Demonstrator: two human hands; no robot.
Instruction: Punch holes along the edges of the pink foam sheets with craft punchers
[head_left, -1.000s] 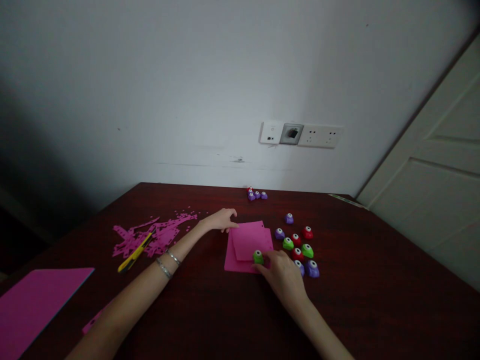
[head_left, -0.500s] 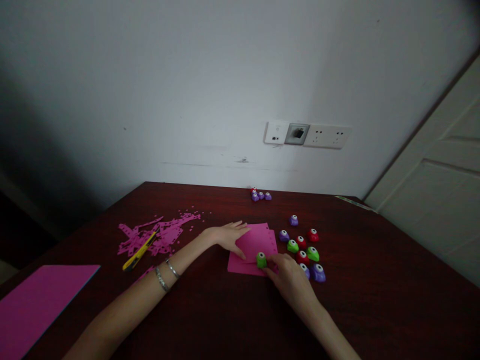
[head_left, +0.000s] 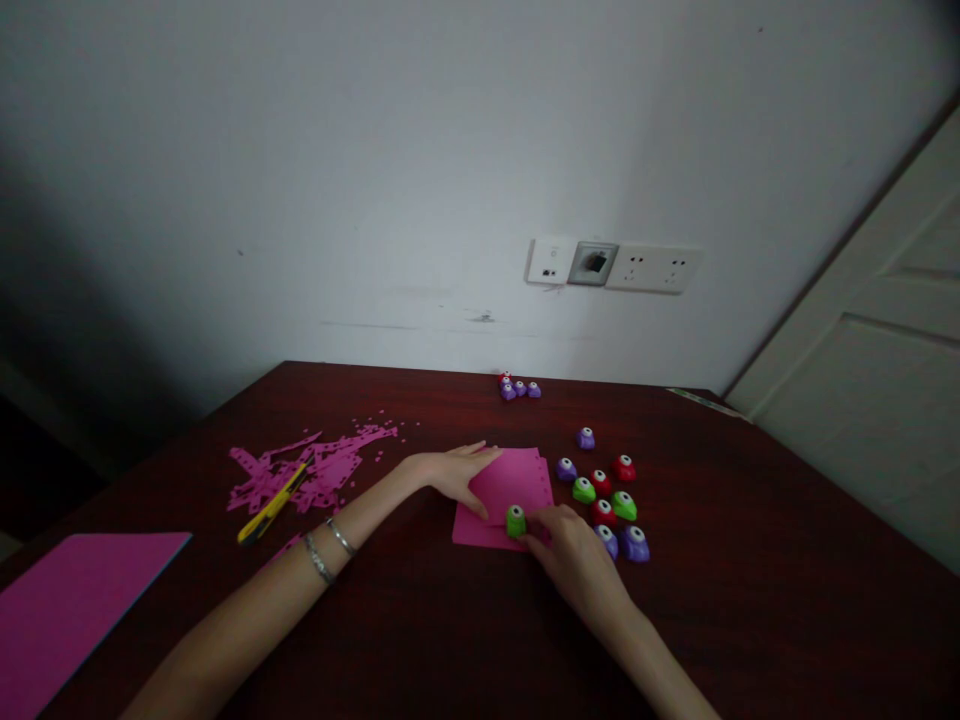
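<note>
The pink paper is covered at its left side by the left hand, fingers spread. By its near edge, a green punch is met by the right hand; whether it is gripped cannot be told. The paper should be held flat, the punch squared.
</note>
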